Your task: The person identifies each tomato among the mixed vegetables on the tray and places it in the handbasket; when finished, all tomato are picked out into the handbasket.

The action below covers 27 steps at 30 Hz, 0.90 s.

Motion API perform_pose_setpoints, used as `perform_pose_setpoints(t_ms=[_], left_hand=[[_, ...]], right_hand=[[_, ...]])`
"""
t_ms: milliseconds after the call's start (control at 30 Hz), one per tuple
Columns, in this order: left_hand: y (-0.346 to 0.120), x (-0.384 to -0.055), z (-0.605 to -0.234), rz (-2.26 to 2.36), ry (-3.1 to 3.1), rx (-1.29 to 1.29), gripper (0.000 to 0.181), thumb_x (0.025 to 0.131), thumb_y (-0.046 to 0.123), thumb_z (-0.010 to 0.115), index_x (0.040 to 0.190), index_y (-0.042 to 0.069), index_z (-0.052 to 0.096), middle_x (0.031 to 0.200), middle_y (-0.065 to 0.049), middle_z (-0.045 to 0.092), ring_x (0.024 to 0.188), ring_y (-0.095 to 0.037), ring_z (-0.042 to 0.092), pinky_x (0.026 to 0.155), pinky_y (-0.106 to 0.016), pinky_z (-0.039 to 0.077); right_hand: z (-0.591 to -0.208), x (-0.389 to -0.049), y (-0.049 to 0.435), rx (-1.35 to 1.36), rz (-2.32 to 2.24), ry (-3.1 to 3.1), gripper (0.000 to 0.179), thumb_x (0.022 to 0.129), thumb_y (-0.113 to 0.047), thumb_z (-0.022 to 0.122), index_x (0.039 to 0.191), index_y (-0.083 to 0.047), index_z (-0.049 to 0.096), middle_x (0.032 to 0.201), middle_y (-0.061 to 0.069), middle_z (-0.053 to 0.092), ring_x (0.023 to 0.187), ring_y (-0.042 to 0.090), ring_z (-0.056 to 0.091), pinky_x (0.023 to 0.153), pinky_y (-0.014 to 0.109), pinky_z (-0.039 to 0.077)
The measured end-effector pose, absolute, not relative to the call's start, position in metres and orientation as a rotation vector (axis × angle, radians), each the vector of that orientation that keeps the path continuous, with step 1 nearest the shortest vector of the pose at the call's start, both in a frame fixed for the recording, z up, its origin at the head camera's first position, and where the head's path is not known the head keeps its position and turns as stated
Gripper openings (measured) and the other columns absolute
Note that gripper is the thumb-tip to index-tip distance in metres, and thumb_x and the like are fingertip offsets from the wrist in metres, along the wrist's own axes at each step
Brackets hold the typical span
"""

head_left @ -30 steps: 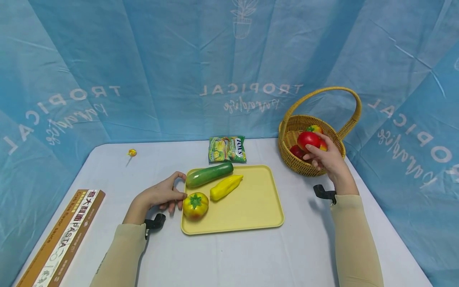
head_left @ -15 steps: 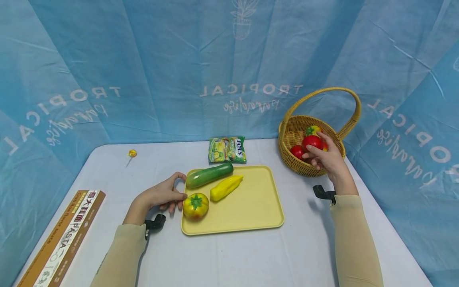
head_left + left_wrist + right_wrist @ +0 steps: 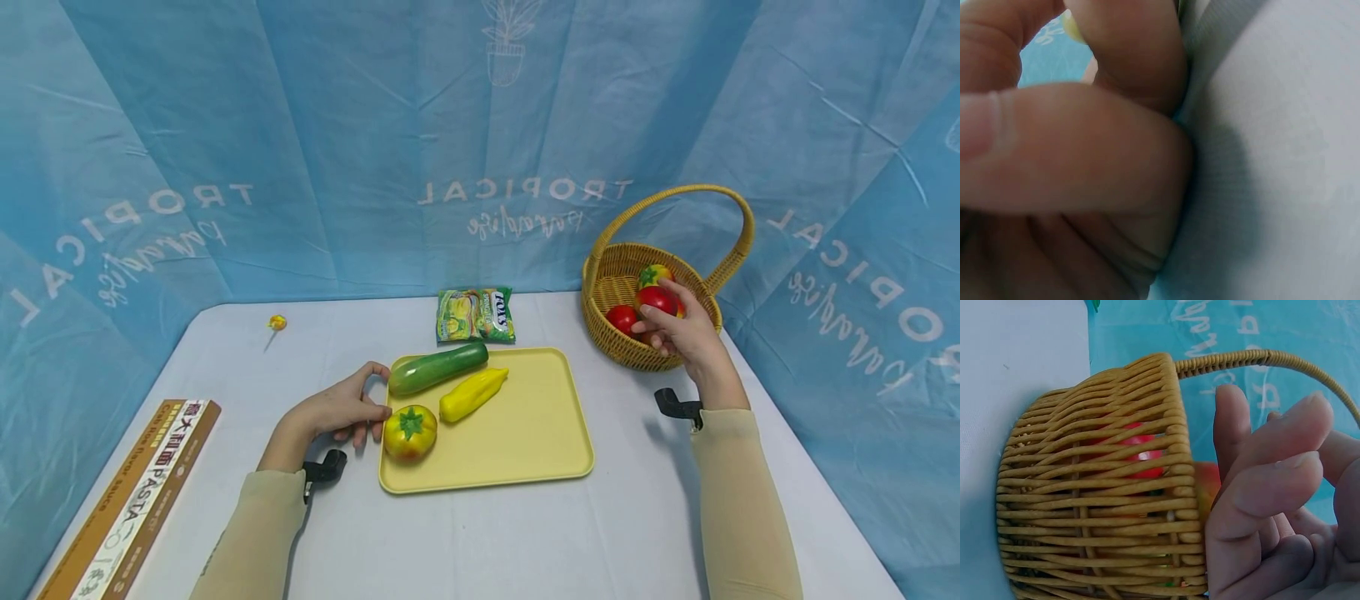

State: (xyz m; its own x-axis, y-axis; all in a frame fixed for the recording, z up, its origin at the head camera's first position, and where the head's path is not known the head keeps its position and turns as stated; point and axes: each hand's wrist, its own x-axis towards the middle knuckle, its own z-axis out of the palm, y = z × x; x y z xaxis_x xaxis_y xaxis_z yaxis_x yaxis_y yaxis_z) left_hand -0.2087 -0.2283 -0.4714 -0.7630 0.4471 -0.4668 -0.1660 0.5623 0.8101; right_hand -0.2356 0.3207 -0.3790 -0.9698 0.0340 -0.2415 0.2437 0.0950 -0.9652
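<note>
My right hand [image 3: 684, 323] reaches over the rim of the wicker basket [image 3: 626, 354]. Its thumb and forefinger are spread on either side of a glossy red round fruit [image 3: 656, 300], which lies among the others inside. In the right wrist view, the loosely bent fingers [image 3: 1266, 494] show nothing between them. My left hand [image 3: 337, 408] rests beside the yellow tray [image 3: 517, 442], fingertips at its left rim. On that tray lie a yellow tomato-shaped fruit [image 3: 409, 433] with a green leafy top, a green cucumber [image 3: 438, 369] and a yellow pepper [image 3: 472, 394].
Inside the basket are another red fruit [image 3: 622, 319] and a yellow-green one [image 3: 656, 274]. Behind the tray lies a green snack bag [image 3: 475, 315]. A lollipop [image 3: 277, 322] is at the back left, a long pasta box [image 3: 135, 500] along the left edge. Blue curtains surround the table.
The red fruit has dropped from my right hand's fingers down into the basket, shifting slightly right. The right hand itself has barely moved; the left hand stays at the tray rim.
</note>
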Motion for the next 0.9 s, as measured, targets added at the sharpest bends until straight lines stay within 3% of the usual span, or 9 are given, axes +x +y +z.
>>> perform_pose_setpoints(t_ms=[367, 633, 900], left_hand=[[-0.229, -0.209, -0.471, 1.210, 2.135, 0.238, 0.059, 0.100, 0.023, 0.069, 0.143, 0.015, 0.029, 0.071, -0.007, 0.073, 0.044, -0.012, 0.058, 0.042, -0.022, 0.037], [-0.230, -0.210, -0.471, 1.205, 2.135, 0.237, 0.059, 0.100, 0.023, 0.069, 0.143, 0.015, 0.028, 0.071, -0.006, 0.073, 0.044, -0.012, 0.058, 0.042, -0.022, 0.037], [-0.230, -0.210, -0.471, 1.202, 2.128, 0.221, 0.060, 0.100, 0.024, 0.069, 0.143, 0.016, 0.029, 0.072, -0.006, 0.073, 0.044, -0.013, 0.059, 0.043, -0.022, 0.037]], right_hand=[[-0.370, -0.231, 0.301, 0.131, -1.873, 2.370, 0.080, 0.102, -0.040, 0.070, 0.167, -0.034, 0.023, 0.083, -0.005, 0.080, 0.052, 0.014, 0.058, 0.053, 0.024, 0.050], [-0.351, -0.212, 0.251, -0.158, -1.823, 2.320, 0.071, 0.102, -0.036, 0.071, 0.162, -0.039, 0.033, 0.085, 0.006, 0.079, 0.051, 0.021, 0.057, 0.051, 0.031, 0.045], [-0.357, -0.204, 0.206, -0.372, -1.697, 2.203, 0.074, 0.102, -0.032, 0.071, 0.163, -0.044, 0.031, 0.090, 0.012, 0.079, 0.052, 0.025, 0.056, 0.050, 0.032, 0.047]])
